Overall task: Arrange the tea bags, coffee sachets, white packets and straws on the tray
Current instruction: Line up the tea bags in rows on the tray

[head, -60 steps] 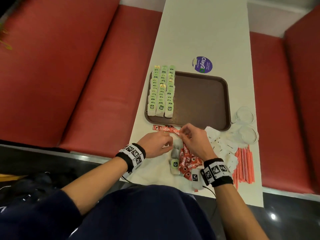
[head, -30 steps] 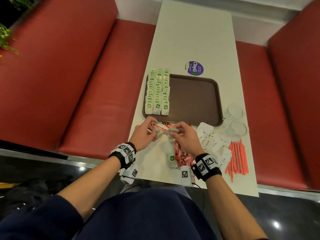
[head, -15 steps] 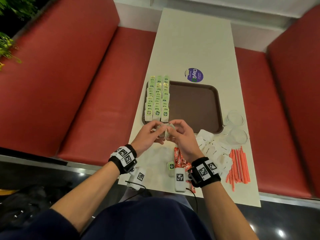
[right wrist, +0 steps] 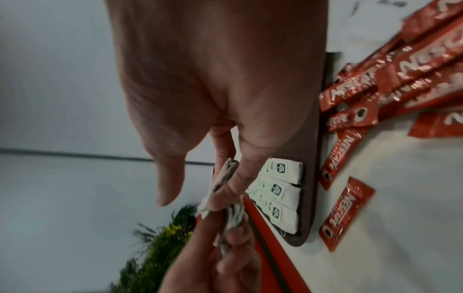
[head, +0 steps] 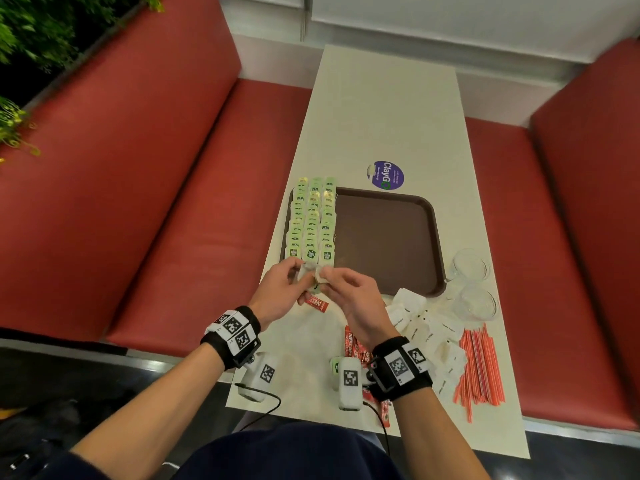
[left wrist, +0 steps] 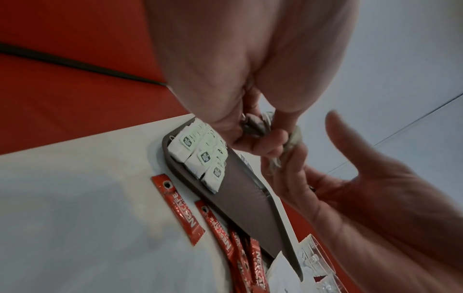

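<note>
Tea-bag step: left hand (head: 278,289) and right hand (head: 349,292) both pinch tea bags (head: 313,273); next, likely separate them and start row 4 on the tray (head: 388,237).

Each wrist wears a black strap (head: 231,341) carrying white tags printed with black square codes. A white camera block (head: 349,382) with 1 code tag and a thin black cable hangs beneath. Dark navy sleeves (head: 41,465) are pushed up.
</note>
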{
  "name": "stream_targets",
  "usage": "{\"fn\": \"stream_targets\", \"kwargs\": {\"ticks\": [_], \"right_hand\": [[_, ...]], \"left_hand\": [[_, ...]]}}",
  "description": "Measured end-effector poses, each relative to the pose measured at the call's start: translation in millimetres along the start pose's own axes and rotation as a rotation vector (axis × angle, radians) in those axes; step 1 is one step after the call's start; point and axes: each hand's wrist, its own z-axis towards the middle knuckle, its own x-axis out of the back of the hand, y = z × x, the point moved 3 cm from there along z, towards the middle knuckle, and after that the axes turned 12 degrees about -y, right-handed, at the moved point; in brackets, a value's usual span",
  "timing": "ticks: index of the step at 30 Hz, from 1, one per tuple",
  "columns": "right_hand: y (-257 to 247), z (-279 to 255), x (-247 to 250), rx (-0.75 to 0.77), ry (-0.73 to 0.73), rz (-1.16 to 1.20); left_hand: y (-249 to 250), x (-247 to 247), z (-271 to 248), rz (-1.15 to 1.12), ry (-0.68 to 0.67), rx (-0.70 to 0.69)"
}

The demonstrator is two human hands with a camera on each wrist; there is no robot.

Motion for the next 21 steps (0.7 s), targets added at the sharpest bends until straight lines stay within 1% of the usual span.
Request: {"fn": "stream_targets", "kwargs": {"ticks": [1, 3, 8, 9, 12, 15, 17, 21], "right_hand": [[-1.3, 2.9, -1.5, 0.000, -0.002, -0.087], [-0.6, 7.9, 0.4, -0.021, 0.042, -0.232], [3.7, 27.0, 3.7, -0.045, 0.128, -0.458], [4.6, 31.4, 4.2, -0.045, 0.129, -0.478], [5.1, 42.1, 3.4, -0.040, 0.136, -0.440], [3.7, 53.0, 9.7, -0.014, 0.219, -0.593], [8.4, 62.1, 17.2, -0.028, 0.275, -0.676], [23.3, 81.7, 23.6, -0.010, 0.268, -0.723]], "left_hand": [[1.5, 0.4, 2.9, -0.001, 0.024, 0.002], [2.2, 2.0, 7.1, -0.010, 0.068, 0.013], [0.1, 8.8, 11.4, -0.055, 0.101, 0.027], [-1.8, 12.1, 11.5, -0.060, 0.117, 0.030], [-9.6, 25.0, 10.6, -0.049, 0.190, 0.049], [-22.4, 39.4, 6.0, -0.105, 0.249, 0.059], [-28.7, 46.5, 2.7, -0.163, 0.269, 0.054], [-35.6, 59.1, -4.2, -0.206, 0.295, 0.052]]}}
